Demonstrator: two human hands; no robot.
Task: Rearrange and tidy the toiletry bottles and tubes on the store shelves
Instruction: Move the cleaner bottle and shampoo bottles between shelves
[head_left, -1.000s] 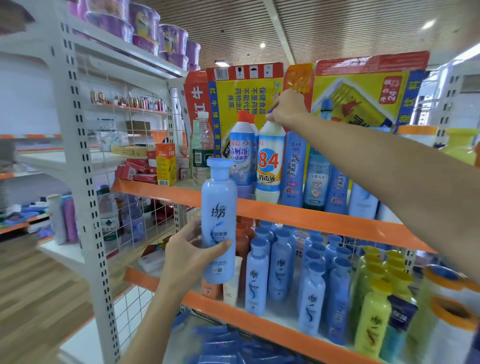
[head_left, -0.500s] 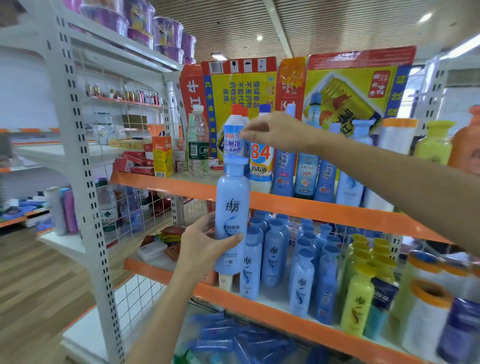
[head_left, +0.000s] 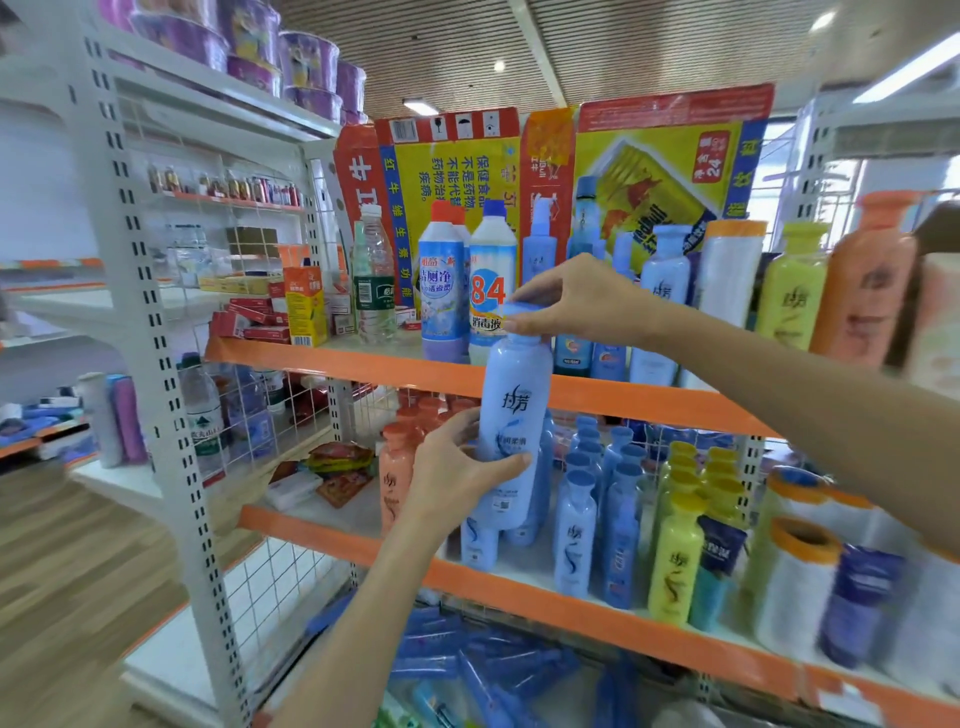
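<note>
An orange-edged upper shelf (head_left: 395, 366) is carrying a clear water bottle (head_left: 375, 280), two white cleaner bottles (head_left: 470, 291), blue bottles (head_left: 665, 291), a yellow bottle (head_left: 792, 291) and an orange bottle (head_left: 865, 291). The middle shelf (head_left: 519, 592) below is holding rows of small blue bottles (head_left: 597, 509), yellow ones (head_left: 678, 551) and orange ones (head_left: 397, 478). Blue tubes (head_left: 467, 654) are lying on the bottom shelf.

Both forearms bare (no sleeves, jewellery showing).
</note>
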